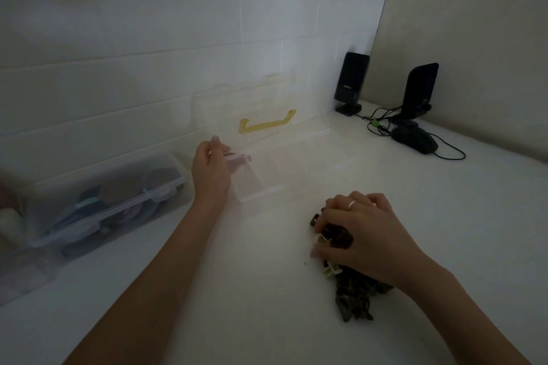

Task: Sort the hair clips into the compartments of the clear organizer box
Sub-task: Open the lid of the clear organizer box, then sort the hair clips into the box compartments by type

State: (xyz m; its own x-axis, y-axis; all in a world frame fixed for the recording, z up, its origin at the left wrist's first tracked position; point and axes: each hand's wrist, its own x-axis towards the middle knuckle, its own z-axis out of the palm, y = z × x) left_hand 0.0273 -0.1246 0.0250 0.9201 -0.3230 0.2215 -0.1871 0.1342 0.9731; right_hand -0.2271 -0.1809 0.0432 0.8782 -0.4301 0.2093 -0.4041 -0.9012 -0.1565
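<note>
The hair clips (350, 281), a dark tangled heap with a few pale ones among them, lie on the worktop (267, 290) toward its near right part, and are covered by the right hand (367, 234), whose fingers (321, 252) are curled down into the heap as if gathering several at once. The clear organizer box (267, 175) stands farther back, near the wall edge, its lid (252, 104) with the yellow handle (267, 124) raised against the wall. Its near left corner is held by the left hand (210, 175), the fingers curled round the rim.

Since the clips appear interlocked, a cluster may be lifted instead of one, and strays could be dropped on the worktop between heap and box. The compartments are hardly visible in this dim light, so a clip could be placed in the wrong one. The raised lid may fall shut if the box is nudged. A second lidded container (98, 201) stands at the left edge, beside the box.
</note>
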